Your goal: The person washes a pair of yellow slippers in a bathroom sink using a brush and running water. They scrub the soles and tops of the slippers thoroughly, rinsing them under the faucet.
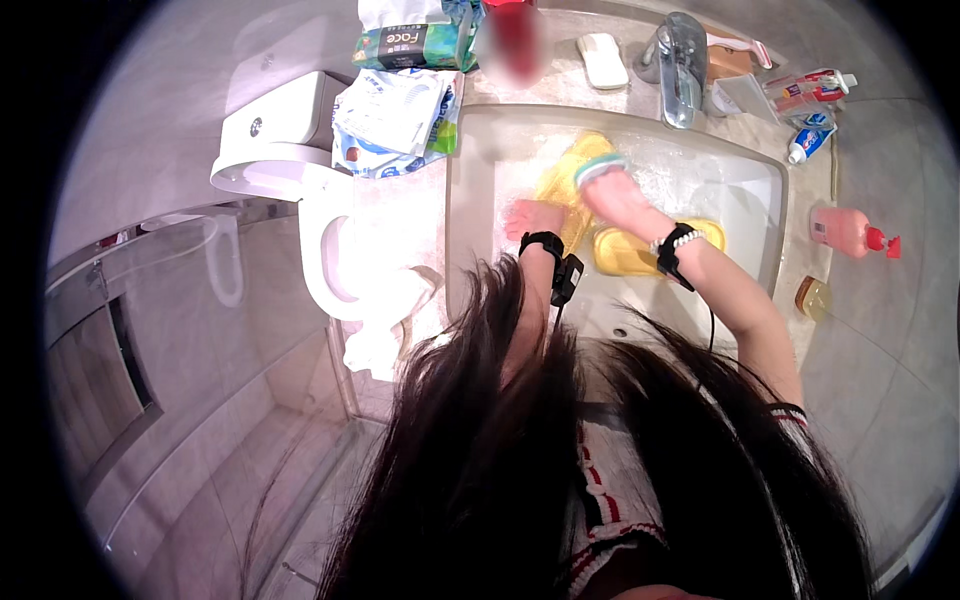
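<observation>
In the washbasin [466,270] lie two yellow slippers. My left hand [535,218] is at the left side of the upper yellow slipper [574,160], seemingly gripping its edge; the fingertips are hard to make out. My right hand [615,196] is closed around a scrubbing brush [600,163] with a pale teal and white body, held against that slipper's right side. The brush's bristles are hidden. Below my right wrist rests the other yellow slipper [618,252], partly covered by the wrist. Whitish suds or water show around the upper slipper.
Along the back ledge stand a tissue pack [415,45], a red container [513,40], a white soap bar [602,60] and a clear bottle [683,70]. Toothpaste tubes [812,136] and a pink pump bottle [842,228] are at right. A toilet [325,240] stands left.
</observation>
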The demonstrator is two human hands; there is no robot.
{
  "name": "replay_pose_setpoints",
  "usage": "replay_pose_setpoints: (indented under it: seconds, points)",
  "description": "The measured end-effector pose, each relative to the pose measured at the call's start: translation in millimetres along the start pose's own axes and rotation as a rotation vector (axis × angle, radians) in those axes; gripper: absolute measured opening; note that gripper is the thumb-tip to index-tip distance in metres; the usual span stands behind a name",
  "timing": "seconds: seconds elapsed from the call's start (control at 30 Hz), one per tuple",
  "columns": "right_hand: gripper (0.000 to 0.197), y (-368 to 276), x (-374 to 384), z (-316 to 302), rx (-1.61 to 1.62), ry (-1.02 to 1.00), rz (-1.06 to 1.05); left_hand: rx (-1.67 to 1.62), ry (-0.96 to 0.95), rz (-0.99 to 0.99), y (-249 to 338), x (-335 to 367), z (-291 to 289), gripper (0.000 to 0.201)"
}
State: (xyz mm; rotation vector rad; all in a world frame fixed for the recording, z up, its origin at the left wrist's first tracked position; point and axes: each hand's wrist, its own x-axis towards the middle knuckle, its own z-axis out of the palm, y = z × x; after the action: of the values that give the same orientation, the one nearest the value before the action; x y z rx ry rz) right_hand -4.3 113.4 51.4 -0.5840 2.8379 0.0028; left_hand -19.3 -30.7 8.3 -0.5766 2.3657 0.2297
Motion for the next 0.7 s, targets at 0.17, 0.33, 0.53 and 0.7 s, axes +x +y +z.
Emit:
replay_pose_setpoints:
  seconds: [0.17,0.33,0.53,0.7]
  points:
    - [0.011,-10,-5,10,-0.167,0.050,-0.086,-0.062,-0.022,0.033,-5,-2,-9,0.080]
    - [0.012,23,11,4,-0.021,-0.025,0.076,-0.067,0.045,-0.069,0,-6,-8,0.074]
    - [0.009,-2,-5,4,-0.196,-0.003,-0.142,-0.058,-0.001,-0.054,3,-4,-6,0.078]
    - [0.008,19,9,-1,0.016,-0.061,0.098,-0.038,0.049,-0.035,-1,-3,2,0.074]
